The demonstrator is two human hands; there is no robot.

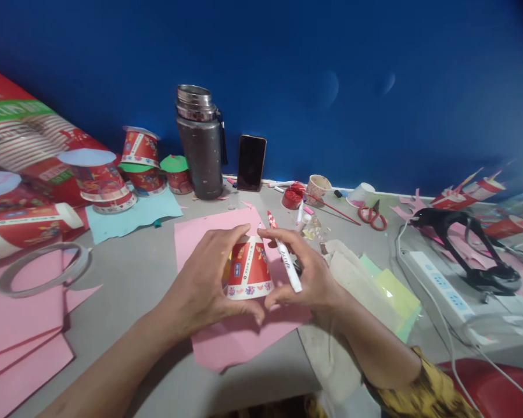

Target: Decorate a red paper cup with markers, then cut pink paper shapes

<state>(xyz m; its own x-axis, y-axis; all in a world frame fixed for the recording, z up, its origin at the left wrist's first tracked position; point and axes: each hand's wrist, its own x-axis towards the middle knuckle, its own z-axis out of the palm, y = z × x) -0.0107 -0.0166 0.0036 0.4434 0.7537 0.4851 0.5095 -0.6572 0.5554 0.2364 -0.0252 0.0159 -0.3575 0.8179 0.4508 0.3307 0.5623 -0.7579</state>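
A red paper cup [249, 268] with a white patterned band stands upside down on a pink paper sheet [222, 342]. My left hand [204, 278] is wrapped round the cup's left side, thumb along its lower front. On the right, my right hand [307, 270] curves beside the cup, its fingertips near the cup's top and lower edge. A white marker [289, 267] with a red tip lies between the fingers of my right hand, tip pointing up and away. The cup's far side is hidden.
Behind stand a dark flask [200, 151] and a phone [251, 162]. Several decorated cups [142, 148] and a tape roll [9, 281] are at left. Scissors [372, 217], a cloth [331, 331], a power strip [440, 284] and a black frame [497, 281] lie at right.
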